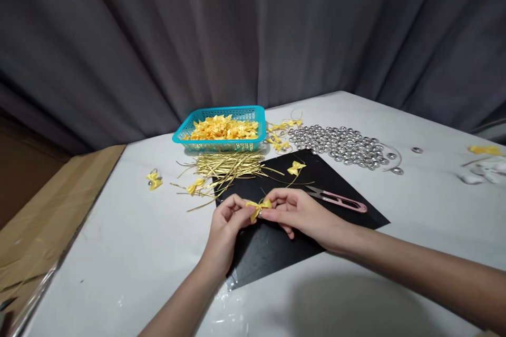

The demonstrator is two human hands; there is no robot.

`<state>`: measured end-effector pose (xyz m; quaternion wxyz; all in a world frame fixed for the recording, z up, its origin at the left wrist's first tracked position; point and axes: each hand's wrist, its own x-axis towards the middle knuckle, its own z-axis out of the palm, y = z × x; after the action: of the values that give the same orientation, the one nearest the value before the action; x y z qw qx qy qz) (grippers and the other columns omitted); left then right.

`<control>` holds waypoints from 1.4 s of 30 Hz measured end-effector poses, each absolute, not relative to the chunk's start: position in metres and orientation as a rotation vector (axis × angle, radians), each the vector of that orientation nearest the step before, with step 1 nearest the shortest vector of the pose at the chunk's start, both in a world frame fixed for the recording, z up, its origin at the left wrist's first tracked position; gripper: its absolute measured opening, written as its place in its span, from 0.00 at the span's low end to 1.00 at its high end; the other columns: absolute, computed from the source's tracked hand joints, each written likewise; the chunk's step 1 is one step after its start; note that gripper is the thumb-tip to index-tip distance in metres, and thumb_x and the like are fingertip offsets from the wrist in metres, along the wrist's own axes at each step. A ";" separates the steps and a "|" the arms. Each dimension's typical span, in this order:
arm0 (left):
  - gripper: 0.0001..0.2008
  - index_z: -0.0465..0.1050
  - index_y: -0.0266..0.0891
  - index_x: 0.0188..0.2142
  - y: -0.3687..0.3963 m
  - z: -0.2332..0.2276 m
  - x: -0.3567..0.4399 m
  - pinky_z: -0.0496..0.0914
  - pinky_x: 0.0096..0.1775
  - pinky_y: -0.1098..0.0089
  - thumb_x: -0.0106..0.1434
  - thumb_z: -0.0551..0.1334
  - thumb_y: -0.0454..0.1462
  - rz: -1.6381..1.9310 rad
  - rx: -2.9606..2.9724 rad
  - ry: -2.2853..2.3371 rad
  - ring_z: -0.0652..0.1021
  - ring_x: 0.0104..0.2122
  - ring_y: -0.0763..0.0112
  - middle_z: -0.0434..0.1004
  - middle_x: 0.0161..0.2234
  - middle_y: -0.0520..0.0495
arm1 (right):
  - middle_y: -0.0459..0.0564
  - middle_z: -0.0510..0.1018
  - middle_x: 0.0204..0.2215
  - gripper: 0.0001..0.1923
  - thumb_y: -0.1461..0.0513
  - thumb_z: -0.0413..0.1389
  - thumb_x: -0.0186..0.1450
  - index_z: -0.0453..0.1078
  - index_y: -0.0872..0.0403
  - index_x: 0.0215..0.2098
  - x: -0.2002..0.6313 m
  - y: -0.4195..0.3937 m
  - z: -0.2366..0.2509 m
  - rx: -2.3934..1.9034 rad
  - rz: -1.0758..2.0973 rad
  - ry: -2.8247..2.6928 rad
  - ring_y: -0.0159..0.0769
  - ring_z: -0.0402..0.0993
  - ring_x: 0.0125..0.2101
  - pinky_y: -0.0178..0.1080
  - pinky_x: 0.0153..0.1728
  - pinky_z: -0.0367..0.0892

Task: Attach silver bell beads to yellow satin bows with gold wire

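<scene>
Over the black mat (269, 258), my left hand (231, 221) pinches one side of a yellow ribbon bow (259, 207). My right hand (298, 213) pinches the bow's other side, with a small shiny silver piece showing at its fingertips by the knot. A thin strand sticks up behind the bow. Just right of my right hand lie pink-handled thread snips (343, 200), blades toward the hand. Another yellow bow (295, 168) with a gold tie rests on the mat's far part. Beyond my hands is a pile of gold twist ties (229, 164).
A turquoise basket (219, 144) of yellow bows stands at the back. Right of it spread many silver domed pieces (343, 145). Bows with silver pieces lie beside the basket, and one bow (154, 180) sits at left. Blurred white and yellow items (486, 166) are at far right.
</scene>
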<state>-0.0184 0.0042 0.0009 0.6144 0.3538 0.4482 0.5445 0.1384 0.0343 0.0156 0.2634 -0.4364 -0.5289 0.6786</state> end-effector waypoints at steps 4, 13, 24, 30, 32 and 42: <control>0.11 0.65 0.36 0.21 0.003 0.001 -0.019 0.63 0.28 0.79 0.52 0.66 0.34 1.236 0.866 1.025 0.69 0.23 0.80 0.73 0.22 0.54 | 0.40 0.66 0.20 0.21 0.55 0.66 0.49 0.67 0.58 0.34 0.142 0.034 0.019 -1.147 1.935 -1.354 0.19 0.56 0.16 0.26 0.15 0.55; 0.09 0.67 0.36 0.23 0.000 0.000 -0.018 0.66 0.31 0.78 0.53 0.67 0.35 1.203 0.932 1.013 0.74 0.25 0.78 0.76 0.23 0.53 | 0.40 0.60 0.19 0.19 0.51 0.62 0.54 0.72 0.58 0.34 0.148 0.041 0.018 -1.101 2.088 -1.228 0.20 0.52 0.18 0.26 0.17 0.52; 0.09 0.69 0.37 0.25 -0.002 0.002 -0.019 0.68 0.34 0.76 0.53 0.67 0.38 1.169 0.990 1.018 0.74 0.29 0.75 0.75 0.28 0.52 | 0.42 0.64 0.19 0.13 0.55 0.60 0.57 0.74 0.58 0.31 0.143 0.036 0.021 -1.063 1.981 -1.214 0.20 0.52 0.18 0.27 0.19 0.50; 0.13 0.70 0.37 0.31 0.002 0.007 -0.015 0.68 0.29 0.78 0.48 0.71 0.38 1.110 0.936 1.010 0.76 0.25 0.76 0.77 0.24 0.53 | 0.46 0.71 0.26 0.16 0.53 0.63 0.54 0.73 0.59 0.30 0.138 0.030 0.021 -1.038 1.897 -1.224 0.22 0.60 0.23 0.27 0.21 0.51; 0.14 0.72 0.37 0.33 0.003 0.007 -0.014 0.68 0.29 0.79 0.47 0.71 0.37 1.117 0.930 1.027 0.76 0.24 0.77 0.77 0.23 0.53 | 0.44 0.68 0.23 0.15 0.53 0.61 0.55 0.72 0.59 0.30 0.138 0.030 0.023 -1.030 1.898 -1.227 0.22 0.59 0.22 0.28 0.21 0.51; 0.11 0.71 0.37 0.23 -0.001 0.005 -0.014 0.68 0.28 0.78 0.45 0.72 0.36 1.199 0.958 1.075 0.76 0.24 0.76 0.77 0.23 0.53 | 0.46 0.72 0.31 0.12 0.55 0.57 0.60 0.72 0.57 0.32 0.138 0.027 0.021 -1.027 1.656 -1.415 0.21 0.56 0.20 0.28 0.19 0.51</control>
<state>-0.0143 -0.0011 0.0046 0.5922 0.4121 0.4621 0.5157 0.1382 0.0271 0.0205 0.3587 -0.3983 -0.5484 0.6418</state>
